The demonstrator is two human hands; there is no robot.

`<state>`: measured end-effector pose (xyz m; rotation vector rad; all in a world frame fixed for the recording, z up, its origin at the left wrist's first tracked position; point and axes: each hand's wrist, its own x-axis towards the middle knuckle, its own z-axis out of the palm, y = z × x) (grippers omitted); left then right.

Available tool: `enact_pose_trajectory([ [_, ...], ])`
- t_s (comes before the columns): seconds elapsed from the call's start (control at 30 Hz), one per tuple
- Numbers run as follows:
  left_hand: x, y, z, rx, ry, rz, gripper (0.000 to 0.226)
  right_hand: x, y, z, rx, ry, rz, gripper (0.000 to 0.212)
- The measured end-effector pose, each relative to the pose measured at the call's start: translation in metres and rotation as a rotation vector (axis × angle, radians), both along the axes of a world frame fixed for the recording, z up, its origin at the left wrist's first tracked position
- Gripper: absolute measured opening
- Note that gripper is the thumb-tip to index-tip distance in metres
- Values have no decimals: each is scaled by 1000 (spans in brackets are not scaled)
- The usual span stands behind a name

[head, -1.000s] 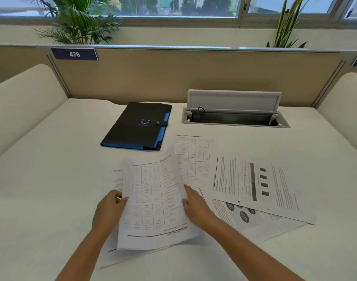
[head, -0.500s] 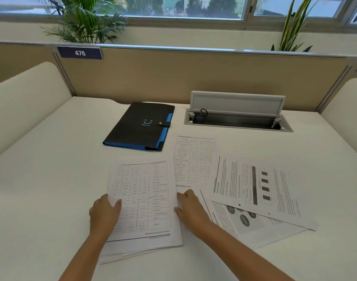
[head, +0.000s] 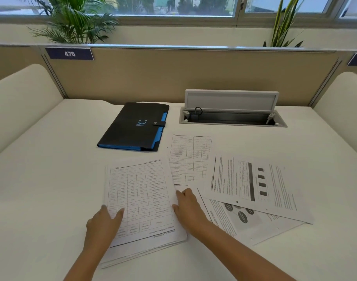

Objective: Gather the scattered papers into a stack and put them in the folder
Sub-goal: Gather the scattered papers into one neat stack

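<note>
A small stack of papers (head: 145,201) with a table sheet on top lies flat on the white desk in front of me. My left hand (head: 102,224) rests on the stack's left edge with fingers spread. My right hand (head: 188,209) lies flat against the stack's right edge. To the right lie loose sheets: a table sheet (head: 190,157), a sheet with a bar chart (head: 254,185), and under it a sheet with dark circles (head: 240,218). The black folder (head: 136,126) with blue edges lies snapped shut at the back, left of centre.
An open cable tray (head: 232,118) with a raised grey lid is set into the desk at the back right. A beige partition (head: 173,74) with the label 476 closes off the far side. Padded cream dividers stand at both sides.
The lifted table sheet has come down flat onto the pile. Both hands have settled on the stack's left and right edges, squaring it.
</note>
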<state>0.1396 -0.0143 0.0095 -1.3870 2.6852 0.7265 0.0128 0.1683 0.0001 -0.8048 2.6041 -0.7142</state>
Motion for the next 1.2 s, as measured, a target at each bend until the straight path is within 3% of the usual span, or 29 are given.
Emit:
enact_pose_trajectory([
  [0.17, 3, 4, 1, 30, -32, -29, 66, 0, -2, 1, 9, -9, 24, 43],
  [0.4, -6, 21, 10, -12, 110, -3, 77, -13, 20, 11, -57, 106, -33, 76],
  [0.53, -25, 34, 8, -26, 189, -112, 73, -32, 49, 9, 62, 181, -159, 86],
  [0.7, -54, 51, -4, -46, 211, -278, 68, -46, 77, -6, 145, 82, -276, 96],
  [0.93, -74, 57, -28, -57, 298, -419, 56, -51, 94, -15, 44, 46, -304, 99],
  [1.2, -71, 48, -46, -228, 240, -515, 48, -63, 101, -15, 45, 84, -362, 95],
])
